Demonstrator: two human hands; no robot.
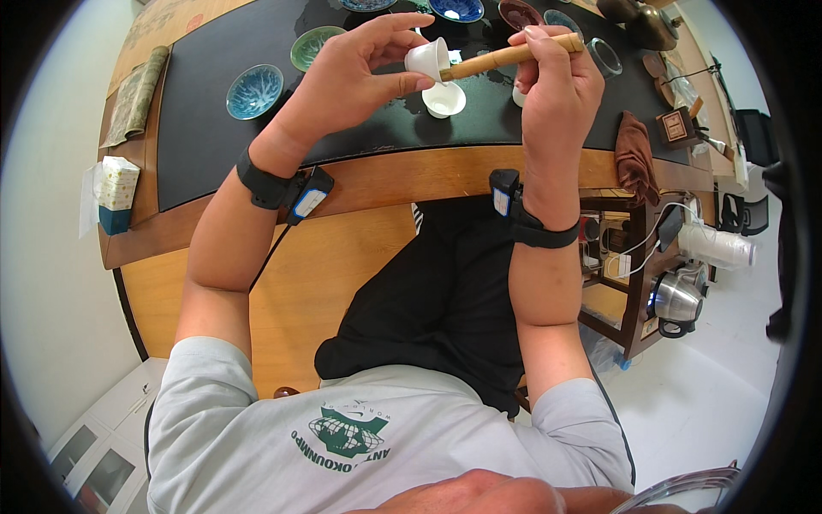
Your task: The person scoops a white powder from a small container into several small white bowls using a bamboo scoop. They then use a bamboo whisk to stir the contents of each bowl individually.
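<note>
My left hand (pixel 343 83) holds a small white cup (pixel 424 60) between thumb and fingers, tilted with its mouth to the right. In my right hand (pixel 560 87) is a slim bamboo tool (pixel 494 60), gripped near its far end. Its other end reaches the cup's rim; what lies inside the cup is hidden from me. Beneath the held cup, a second white cup (pixel 443 101) stands upright on the black table surface (pixel 379 125). Part of another white vessel (pixel 519 96) shows beside my right hand, mostly covered by it.
Glazed bowls stand around: a blue one (pixel 255 92) and a green one (pixel 311 45) at left, several farther back. A glass vessel (pixel 605 58) is at right. A brown cloth (pixel 636 157) hangs over the front edge. An electric kettle (pixel 677 299) sits on a side stand.
</note>
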